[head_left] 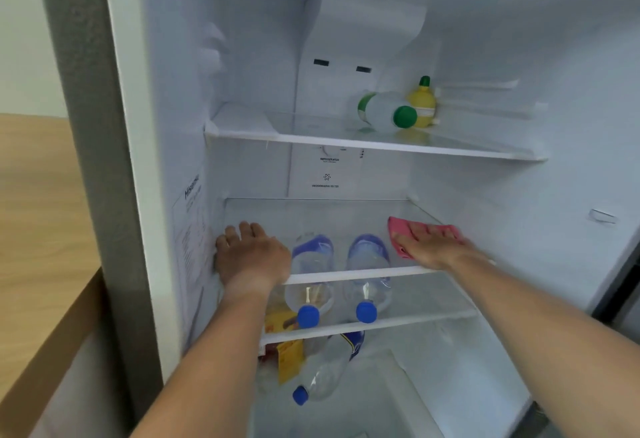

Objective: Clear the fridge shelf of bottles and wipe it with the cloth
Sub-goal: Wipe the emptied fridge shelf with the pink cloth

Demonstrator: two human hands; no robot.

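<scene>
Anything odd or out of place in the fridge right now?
No spills or damage. On the top shelf a green-capped bottle lies on its side beside an upright lemon-shaped bottle. Blue-capped bottles lie flat on the shelves below the one being wiped.

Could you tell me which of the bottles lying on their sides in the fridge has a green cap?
It is the clear bottle on the top shelf, beside the yellow lemon-shaped bottle. The other lying bottles, on lower levels, all have blue caps.
</scene>
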